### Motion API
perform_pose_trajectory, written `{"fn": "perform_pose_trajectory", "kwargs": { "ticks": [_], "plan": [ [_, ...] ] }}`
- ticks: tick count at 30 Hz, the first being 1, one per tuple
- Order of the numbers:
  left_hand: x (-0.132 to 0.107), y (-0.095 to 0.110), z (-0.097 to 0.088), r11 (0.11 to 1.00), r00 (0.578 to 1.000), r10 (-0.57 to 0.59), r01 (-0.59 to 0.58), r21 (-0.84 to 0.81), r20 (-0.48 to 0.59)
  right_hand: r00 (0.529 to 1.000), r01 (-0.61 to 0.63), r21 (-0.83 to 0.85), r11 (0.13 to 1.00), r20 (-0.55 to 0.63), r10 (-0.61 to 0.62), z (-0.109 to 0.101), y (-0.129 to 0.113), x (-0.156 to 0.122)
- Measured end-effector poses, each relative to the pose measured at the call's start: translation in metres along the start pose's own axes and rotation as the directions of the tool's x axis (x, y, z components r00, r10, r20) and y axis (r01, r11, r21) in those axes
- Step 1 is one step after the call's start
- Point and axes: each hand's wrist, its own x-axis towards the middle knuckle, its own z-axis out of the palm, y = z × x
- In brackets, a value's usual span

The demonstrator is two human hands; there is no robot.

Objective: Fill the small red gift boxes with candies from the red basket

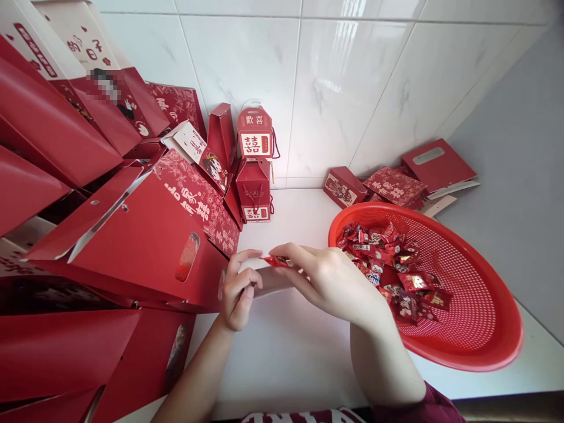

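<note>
My right hand [326, 279] pinches a small red-wrapped candy [277, 261] between thumb and fingers, just above a pale, open-topped paper box [273, 281]. Curled around the left side of this box is my left hand [240, 294]; its fingers partly cover it, and the box's full shape is hidden. To the right, a red plastic basket [506, 329] with a perforated wall holds a heap of wrapped candies [405, 282] in red, dark and gold wrappers. My right forearm passes beside its left rim.
Large red gift boxes [154, 247] pile up along the left side. Two small red boxes with cord handles [254, 176] stand stacked by the tiled wall [247, 53]. More red boxes [396, 185] lie behind the basket. A white tabletop [291, 352] is underneath.
</note>
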Motion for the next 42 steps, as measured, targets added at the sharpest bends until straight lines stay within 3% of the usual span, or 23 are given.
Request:
{"fn": "perform_pose_trajectory", "kwargs": {
  "ticks": [5,11,19,27,37,42],
  "plan": [
    [-0.005,-0.002,0.006,1.000,1.000,0.013,-0.013,-0.004,-0.001,0.990,0.124,0.138,0.983,-0.080,-0.113,-0.001,-0.001,-0.007],
    [-0.003,0.005,0.009,0.994,0.996,0.082,-0.083,0.070,0.023,0.940,0.295,0.210,0.932,-0.239,-0.244,-0.002,-0.002,-0.010],
    [-0.003,0.004,0.009,0.988,0.996,0.091,-0.090,0.128,-0.002,0.933,0.288,0.261,0.921,-0.293,-0.209,-0.004,-0.004,-0.009],
    [-0.001,0.006,0.012,0.976,0.989,0.136,-0.123,0.178,-0.065,0.866,0.345,0.222,0.912,-0.450,-0.218,-0.003,-0.001,-0.009],
    [-0.004,-0.005,0.009,0.982,0.991,0.047,-0.023,0.187,-0.125,0.842,0.383,0.205,0.901,-0.479,-0.249,-0.004,-0.003,-0.010],
    [-0.002,-0.006,0.008,0.989,0.990,0.045,-0.025,0.147,-0.133,0.817,0.448,0.149,0.881,-0.469,-0.336,-0.001,-0.001,-0.010]
  ]
}}
